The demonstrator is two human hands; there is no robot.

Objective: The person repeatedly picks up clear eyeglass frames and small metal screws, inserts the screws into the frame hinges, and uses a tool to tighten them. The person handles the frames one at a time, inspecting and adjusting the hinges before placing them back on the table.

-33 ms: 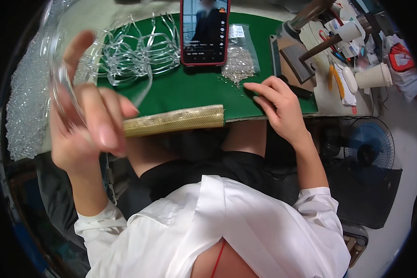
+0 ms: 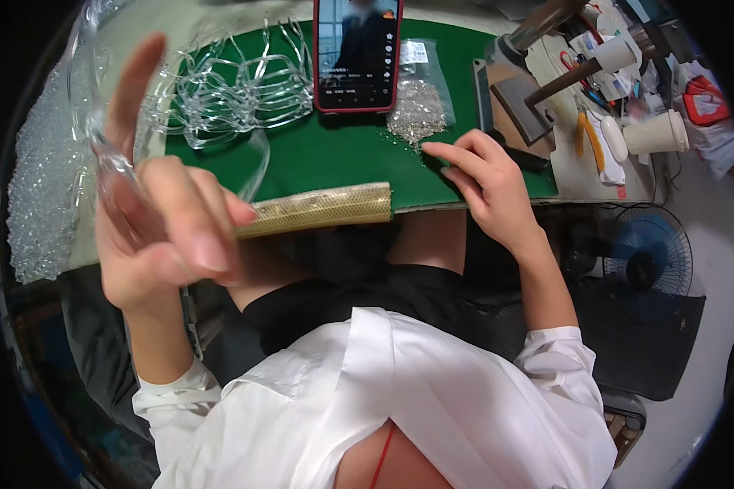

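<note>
My left hand is raised at the left, close to the camera and partly blurred. Its index finger points up while the other fingers curl round a clear plastic strand, which loops over the hand. More clear strands lie tangled on the green mat. My right hand rests at the mat's near side, thumb and index finger slightly apart, nothing visible between them. The index fingertip reaches the edge of a pile of tiny silvery metal pieces, spilling from a clear bag.
A gold mesh-covered roll lines the mat's front edge. Behind it stands a phone in a red case. A metal hand press is at the right, a heap of clear pieces at the left, a fan low right.
My left hand has shifted slightly to the right, its index finger higher, and the strand moves with it. The right hand stays almost in place beside the metal pieces.
</note>
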